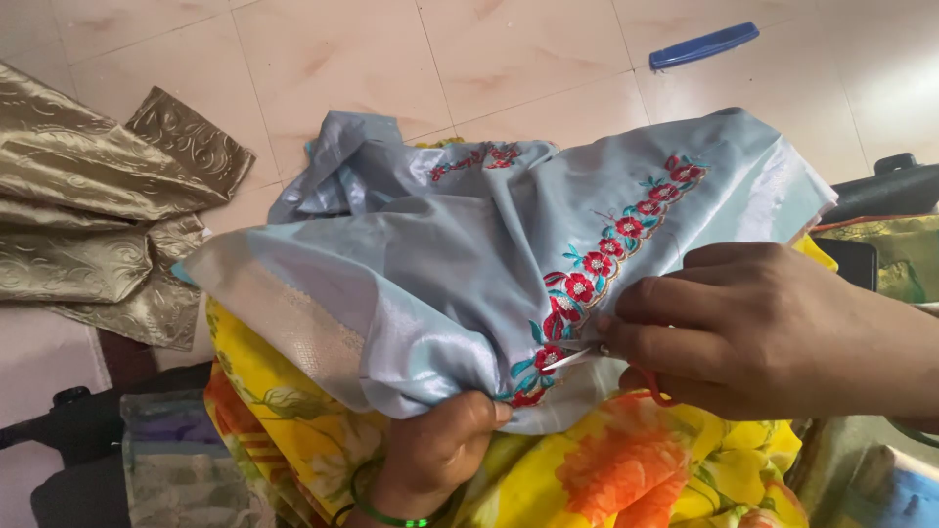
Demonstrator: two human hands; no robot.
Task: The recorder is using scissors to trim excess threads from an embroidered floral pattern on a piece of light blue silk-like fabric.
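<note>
Mid-frame, the left hand pinches the grey-blue embroidered fabric taut at its lower edge so the right hand, gripping small scissors (red handles), can reach the red flower border.

Home sewing spot, pale tiled floor, folded gold fabric, embroidered grey cloth on lap

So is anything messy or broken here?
Nothing looks broken. The blue cloth is bunched up where the left hand grips it, and gold cloth lies crumpled on the floor beside a blue comb.
</note>
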